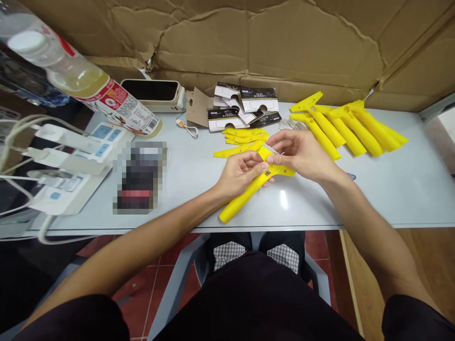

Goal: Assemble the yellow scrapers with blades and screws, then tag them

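My left hand [239,174] is closed around a yellow plastic handle [245,200] near its wider, forked head. The handle's long grip slants down toward the table's front edge. My right hand [300,152] pinches a thin silvery strip [270,148] against that head, its thumb resting on the yellow plastic. The strip looks like a flat blade, but fingers cover much of it. Just behind my hands lie several slim yellow pieces [245,136] with small holes. Some small metal pieces [293,124] lie beyond my right hand.
Several more yellow handles [355,125] lie at the back right. Printed cards [245,106] are heaped behind the slim pieces. On the left are a power strip [67,180] with cables, a leaning drink bottle [117,102], a phone-like device [152,92] and a pixelated item [140,177].
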Demonstrator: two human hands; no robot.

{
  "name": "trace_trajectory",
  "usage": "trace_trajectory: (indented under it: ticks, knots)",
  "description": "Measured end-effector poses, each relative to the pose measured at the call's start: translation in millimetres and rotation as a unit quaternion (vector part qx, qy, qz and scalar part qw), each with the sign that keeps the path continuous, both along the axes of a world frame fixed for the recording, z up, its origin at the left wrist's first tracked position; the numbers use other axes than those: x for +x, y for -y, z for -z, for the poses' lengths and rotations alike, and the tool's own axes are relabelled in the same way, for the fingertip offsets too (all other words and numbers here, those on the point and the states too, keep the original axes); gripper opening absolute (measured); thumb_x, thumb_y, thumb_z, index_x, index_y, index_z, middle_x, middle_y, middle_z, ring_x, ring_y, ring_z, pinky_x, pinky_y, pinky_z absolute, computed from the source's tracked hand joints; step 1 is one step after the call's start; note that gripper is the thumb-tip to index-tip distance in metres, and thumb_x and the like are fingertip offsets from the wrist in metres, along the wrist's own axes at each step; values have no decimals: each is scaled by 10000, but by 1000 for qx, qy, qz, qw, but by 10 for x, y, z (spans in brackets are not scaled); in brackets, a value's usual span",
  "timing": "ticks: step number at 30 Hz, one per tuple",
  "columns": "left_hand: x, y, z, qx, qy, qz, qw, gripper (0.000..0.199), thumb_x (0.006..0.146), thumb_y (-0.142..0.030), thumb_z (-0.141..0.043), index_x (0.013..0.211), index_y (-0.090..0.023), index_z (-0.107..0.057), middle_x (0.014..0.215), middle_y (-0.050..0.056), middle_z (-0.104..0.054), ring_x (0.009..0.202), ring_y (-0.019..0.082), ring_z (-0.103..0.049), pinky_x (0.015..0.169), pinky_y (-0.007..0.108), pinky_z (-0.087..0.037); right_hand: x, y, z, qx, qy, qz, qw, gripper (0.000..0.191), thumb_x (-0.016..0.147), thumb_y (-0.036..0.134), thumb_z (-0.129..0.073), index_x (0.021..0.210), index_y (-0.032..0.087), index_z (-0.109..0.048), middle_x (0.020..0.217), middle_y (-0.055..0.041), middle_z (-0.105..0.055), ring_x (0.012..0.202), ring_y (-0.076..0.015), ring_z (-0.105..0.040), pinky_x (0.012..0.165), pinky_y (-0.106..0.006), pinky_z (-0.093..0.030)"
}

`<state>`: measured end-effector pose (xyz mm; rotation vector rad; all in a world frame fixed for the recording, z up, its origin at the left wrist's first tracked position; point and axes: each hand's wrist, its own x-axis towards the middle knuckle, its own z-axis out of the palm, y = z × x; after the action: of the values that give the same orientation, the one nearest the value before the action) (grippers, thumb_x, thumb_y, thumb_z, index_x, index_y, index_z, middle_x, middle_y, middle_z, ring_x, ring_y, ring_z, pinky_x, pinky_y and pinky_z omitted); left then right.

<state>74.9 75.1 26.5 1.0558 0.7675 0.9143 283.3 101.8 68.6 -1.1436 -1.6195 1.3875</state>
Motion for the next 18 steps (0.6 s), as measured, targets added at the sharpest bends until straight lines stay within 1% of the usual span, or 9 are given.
trace_trajectory:
  ticks: [3,5,7,9,11,13,15,16,18]
  knots:
    - [1,-4,-21,2,-15,-6,1000,563,766,-604,-974,900,-170,-642,785,48,-791,595,177,-787,577,265,-660,-6,-16,-24,-2,1,-8,1000,579,666,579,-1043,1051,228,-789,944,-50,-822,883,-242,-761,828,-422,-642]
    - [-1,-7,-29,3,-24,-11,1000,569,764,-620,-967,894,-176,-634,765,43,-782,601,185,-793,575,263,-659,4,-2,-89,27,3,4,1000,561,728,659,-985,1043,233,-803,1022,-65,-830,958,-248,-773,886,-427,-651]
    - [-4,-10,-27,2,-30,-15,999,572,764,-632,-960,886,-184,-626,764,46,-785,599,188,-792,573,265,-661,73,55,-187,73,14,37,997,533,835,721,-883,1039,234,-814,1086,-73,-828,985,-239,-776,897,-414,-650]
    - [-9,-13,-20,-1,-36,-20,999,567,761,-634,-959,881,-190,-627,786,58,-802,614,198,-801,578,274,-670,237,166,-283,115,51,82,989,494,932,713,-792,1049,234,-824,1091,-75,-827,945,-226,-772,852,-402,-646]
    - [-13,-15,-15,-7,-41,-27,999,556,755,-625,-965,869,-196,-630,793,66,-814,636,214,-814,574,278,-673,500,326,-330,144,126,121,974,405,984,630,-771,1054,236,-832,1063,-74,-834,888,-222,-756,805,-408,-632]
    - [-13,-15,-14,-11,-44,-39,998,539,754,-608,-971,865,-196,-641,787,71,-819,627,217,-811,551,271,-663,823,508,-298,177,245,128,945,293,999,521,-773,1020,236,-840,1017,-66,-839,823,-220,-729,748,-415,-596]
    - [-10,-13,-19,-16,-53,-47,997,497,787,-581,-956,898,-184,-678,806,80,-827,640,222,-816,554,275,-667,1145,677,-189,212,360,114,901,240,981,456,-790,1062,237,-845,1020,-63,-836,766,-216,-693,720,-423,-570]
    - [-8,-11,-23,-17,-56,-54,997,477,803,-566,-949,909,-182,-687,818,83,-829,673,236,-829,556,278,-670,1288,746,-113,224,395,111,884,262,988,439,-780,1128,227,-845,1086,-84,-831,791,-223,-697,770,-443,-587]
    - [-3,-7,-34,-22,-60,-56,996,435,828,-525,-942,904,-179,-690,813,87,-825,724,259,-847,572,285,-680,1510,843,54,240,436,108,860,313,1010,387,-742,1236,192,-836,1183,-141,-800,954,-278,-726,907,-501,-605]
